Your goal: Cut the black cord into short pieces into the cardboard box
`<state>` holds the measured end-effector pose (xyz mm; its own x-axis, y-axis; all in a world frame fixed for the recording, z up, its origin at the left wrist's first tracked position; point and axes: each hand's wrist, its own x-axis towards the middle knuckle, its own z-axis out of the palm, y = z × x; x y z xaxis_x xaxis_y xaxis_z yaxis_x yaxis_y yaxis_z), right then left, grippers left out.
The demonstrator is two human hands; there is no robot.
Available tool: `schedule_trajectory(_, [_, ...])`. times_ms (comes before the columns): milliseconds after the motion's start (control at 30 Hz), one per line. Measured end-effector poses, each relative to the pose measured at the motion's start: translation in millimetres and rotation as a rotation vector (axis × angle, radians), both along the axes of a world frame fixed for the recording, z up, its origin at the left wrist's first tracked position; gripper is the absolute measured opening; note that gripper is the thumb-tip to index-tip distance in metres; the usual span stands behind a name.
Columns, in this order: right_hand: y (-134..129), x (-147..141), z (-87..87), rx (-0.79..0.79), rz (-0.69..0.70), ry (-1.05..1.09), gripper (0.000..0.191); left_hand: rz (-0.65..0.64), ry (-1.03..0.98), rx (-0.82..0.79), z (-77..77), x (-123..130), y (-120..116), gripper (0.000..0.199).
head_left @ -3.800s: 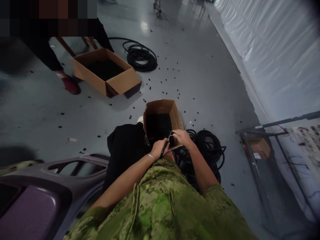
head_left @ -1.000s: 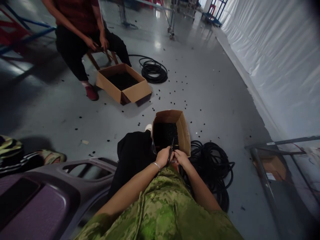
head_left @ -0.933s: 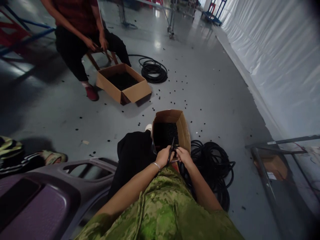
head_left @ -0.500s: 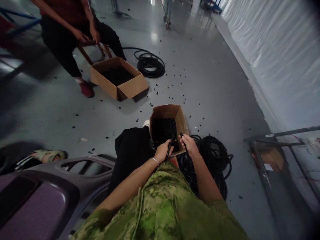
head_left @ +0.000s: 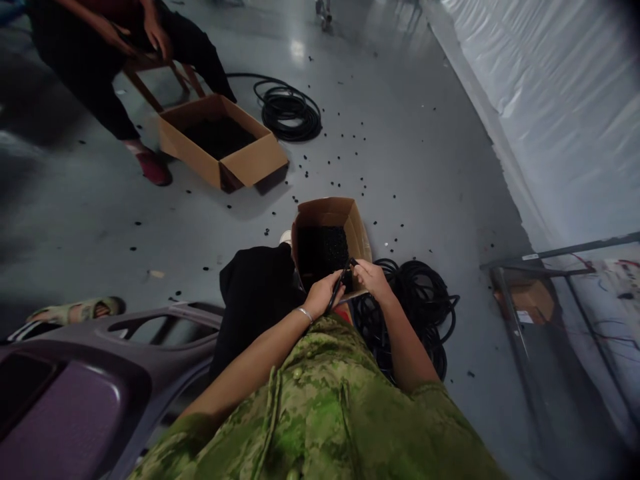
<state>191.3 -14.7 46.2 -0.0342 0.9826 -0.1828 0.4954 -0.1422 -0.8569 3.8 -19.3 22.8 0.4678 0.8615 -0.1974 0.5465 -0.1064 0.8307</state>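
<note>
My left hand (head_left: pixel 321 295), with a bracelet at the wrist, is closed around a slim black tool (head_left: pixel 337 290) with a long shape; its exact kind is too small to make out. My right hand (head_left: pixel 373 279) pinches the end of a black hose (head_left: pixel 353 262), touching the tool's tip. Both hands are over the near edge of a cardboard box (head_left: pixel 359 233) between my legs. Small black pieces (head_left: pixel 325 247) fill its bottom. Beside my right forearm, coils of black hose (head_left: pixel 425 293) lie on the floor.
Another person (head_left: pixel 185 40) sits at the upper left behind a second cardboard box (head_left: pixel 193 150) of black pieces. A hose coil (head_left: pixel 293 113) lies near it. Small black bits dot the floor. A purple-grey plastic chair (head_left: pixel 75 413) stands left, a metal frame (head_left: pixel 510 313) right.
My right hand has moved left toward my left hand, bringing the hose end against the tool's tip. The whole view has shifted slightly, with the boxes now higher and further left.
</note>
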Motion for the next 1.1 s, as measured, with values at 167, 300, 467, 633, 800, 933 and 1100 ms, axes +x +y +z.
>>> schedule_trajectory(167, [2,1,2.2,0.012,0.070,-0.012,0.029,-0.018,-0.012,0.011,-0.4,1,-1,0.054])
schedule_trajectory(300, [2,2,6.0,-0.002,0.122,-0.027,0.029,-0.033,-0.029,0.022,-4.2,1,-1,0.055])
schedule_trajectory(467, [1,1,11.4,-0.049,0.176,-0.058,0.030,-0.037,-0.013,0.008,-3.4,0,0,0.057])
schedule_trajectory(633, [2,1,12.2,-0.099,0.193,-0.052,0.030,-0.047,0.042,-0.025,0.8,0,1,0.057])
schedule_trajectory(800, [2,5,10.4,-0.108,0.212,-0.046,0.030,-0.045,0.036,0.005,2.8,1,0,0.056])
schedule_trajectory(933, [1,6,10.3,-0.094,0.236,-0.057,0.030,-0.054,0.052,0.022,4.7,2,1,0.055])
schedule_trajectory(1100, [2,6,6.0,-0.092,0.257,-0.092,0.030,-0.109,0.170,0.031,6.4,1,2,0.049])
